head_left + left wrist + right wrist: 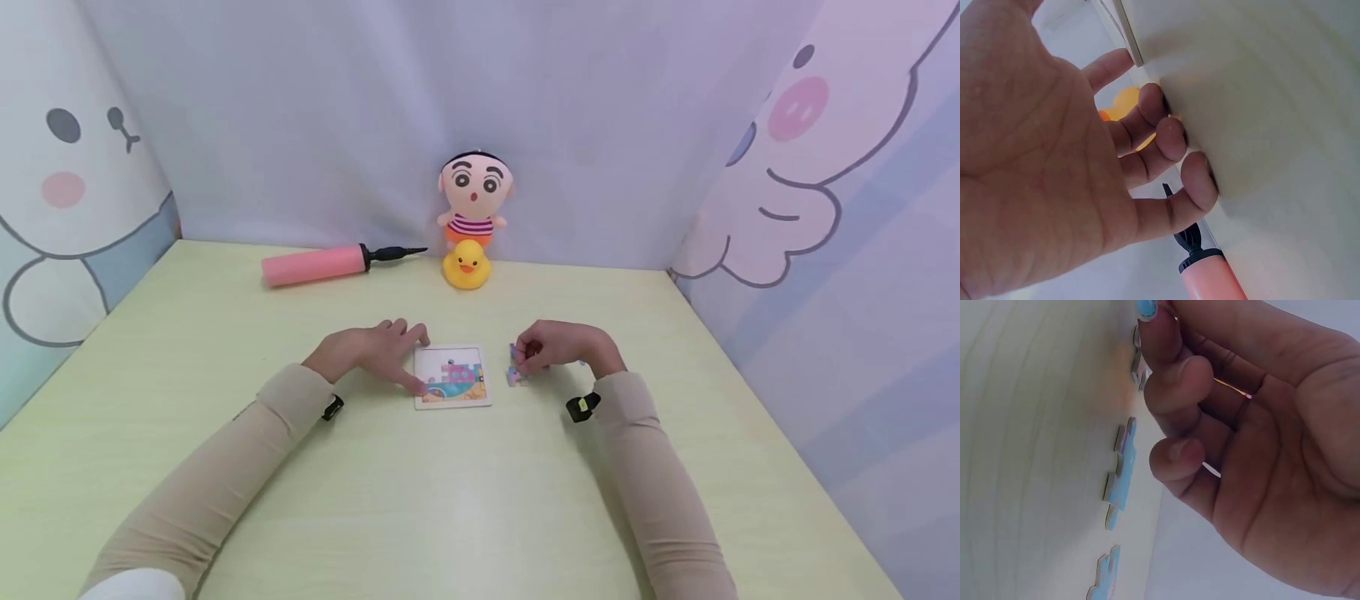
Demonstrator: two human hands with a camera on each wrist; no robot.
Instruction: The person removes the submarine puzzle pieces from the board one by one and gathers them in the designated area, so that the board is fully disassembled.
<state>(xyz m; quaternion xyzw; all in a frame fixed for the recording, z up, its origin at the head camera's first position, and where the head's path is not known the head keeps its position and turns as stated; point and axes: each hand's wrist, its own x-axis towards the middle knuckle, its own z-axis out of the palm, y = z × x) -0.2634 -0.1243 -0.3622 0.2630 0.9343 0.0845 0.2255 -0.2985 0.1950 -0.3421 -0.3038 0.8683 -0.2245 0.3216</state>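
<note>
A square jigsaw tray (453, 406) with a white rim lies on the table, pieces filling its lower part and some of its middle. My left hand (386, 352) rests at its left side, fingers spread, thumb at the lower left and index finger by the upper left corner. The left wrist view shows the tray's edge (1130, 34) at the index fingertip. Right of the tray, my right hand (558, 343) pinches a small blue jigsaw piece (1146, 307) between thumb and index finger. Loose jigsaw pieces (513, 377) lie under and beside it, partly hidden by the fingers.
A yellow rubber duck (467, 267) sits before a plush doll (474, 196) at the back. Left of them lies a pink hand pump (315, 267) with a black nozzle. More loose pieces (1124, 472) lie beneath the right hand. A curtain (300, 125) encloses the table.
</note>
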